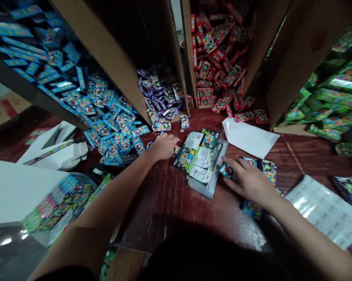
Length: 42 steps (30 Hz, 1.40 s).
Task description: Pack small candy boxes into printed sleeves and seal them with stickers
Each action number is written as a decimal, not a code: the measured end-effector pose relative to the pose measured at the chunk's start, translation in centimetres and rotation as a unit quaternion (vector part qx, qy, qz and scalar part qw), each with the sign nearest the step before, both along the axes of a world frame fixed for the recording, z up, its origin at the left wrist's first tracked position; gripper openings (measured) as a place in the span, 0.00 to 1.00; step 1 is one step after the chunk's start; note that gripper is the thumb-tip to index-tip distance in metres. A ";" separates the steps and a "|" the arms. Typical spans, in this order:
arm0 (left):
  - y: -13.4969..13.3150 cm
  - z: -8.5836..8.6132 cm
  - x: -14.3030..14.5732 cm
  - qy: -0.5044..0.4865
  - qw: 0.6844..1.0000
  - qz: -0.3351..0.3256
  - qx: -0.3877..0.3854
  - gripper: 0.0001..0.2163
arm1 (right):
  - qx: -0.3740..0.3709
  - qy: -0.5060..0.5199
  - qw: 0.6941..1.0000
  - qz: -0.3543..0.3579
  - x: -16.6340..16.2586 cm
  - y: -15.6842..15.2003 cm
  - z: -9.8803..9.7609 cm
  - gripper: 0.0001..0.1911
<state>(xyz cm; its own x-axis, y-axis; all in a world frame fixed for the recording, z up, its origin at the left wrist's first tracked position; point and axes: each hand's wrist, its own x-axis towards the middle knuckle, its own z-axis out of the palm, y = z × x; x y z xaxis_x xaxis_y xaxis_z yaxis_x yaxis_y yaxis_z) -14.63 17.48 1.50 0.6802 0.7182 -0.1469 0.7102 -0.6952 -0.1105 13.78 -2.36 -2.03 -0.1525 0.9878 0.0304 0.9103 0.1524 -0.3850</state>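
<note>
My right hand (247, 179) has its thumb and fingers around a small blue printed packet (227, 170), low over the table. More small boxes, blue and purple, lie partly hidden under that hand, among them a blue box (252, 208). My left hand (164, 146) reaches forward with its fingers stretched out, beside a small purple packet (176, 150) near the fingertips. Between the hands lies a stack of black-and-green printed cards (197, 154) on a clear plastic sleeve (206, 189).
Tall cardboard boxes spill blue packets (117, 128), purple packets (161, 93), red packets (219, 66) and green packets (339, 105) onto the table (164, 207). A white sheet (248, 136) lies behind my right hand. A sticker sheet (329, 210) is at right, a printed carton (64, 203) at left.
</note>
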 end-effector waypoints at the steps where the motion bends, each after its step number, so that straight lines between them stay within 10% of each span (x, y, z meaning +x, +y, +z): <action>1: 0.5 -0.4 -0.4 0.003 1.000 -0.021 -0.019 0.23 | 0.010 0.032 0.999 -0.023 0.4 -0.6 0.8 0.28; 6: 1.0 0.3 -1.5 -0.016 0.997 -0.060 -0.034 0.17 | -0.032 0.143 0.981 -0.128 1.8 -8.3 3.4 0.21; 11: 0.3 4.3 -0.9 -0.109 0.990 0.001 0.093 0.22 | -0.171 0.183 0.951 -0.181 0.1 -16.4 0.7 0.20; 15: -7.0 5.2 5.5 -0.172 0.963 -0.209 0.012 0.19 | -0.114 0.124 0.941 -0.292 0.1 -17.4 -0.9 0.20; 19: -16.5 1.9 11.2 -0.141 0.874 -0.447 -0.125 0.17 | -0.115 0.078 0.944 -0.300 1.6 -17.4 -0.7 0.19; 22: -20.6 -0.9 12.4 -0.128 0.838 -0.508 -0.152 0.13 | -0.102 0.096 0.944 -0.297 2.4 -18.6 -0.9 0.21; 34: -21.3 -3.2 8.5 -0.338 0.902 -0.121 -0.240 0.31 | -0.011 0.236 0.941 -0.244 -2.4 -16.9 1.3 0.27; 42: -21.0 -3.8 4.5 -0.231 0.932 -0.155 -0.233 0.35 | -0.035 0.090 0.985 -0.140 -1.8 -16.2 -0.6 0.43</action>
<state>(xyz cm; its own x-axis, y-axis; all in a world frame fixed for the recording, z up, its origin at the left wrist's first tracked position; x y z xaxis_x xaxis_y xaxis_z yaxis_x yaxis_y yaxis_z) -10.14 -3.53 -2.31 0.9121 0.4087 -0.0339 0.3646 -0.7704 0.5230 12.00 -18.54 -2.68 0.1287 0.9909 -0.0385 0.8292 -0.1288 -0.5440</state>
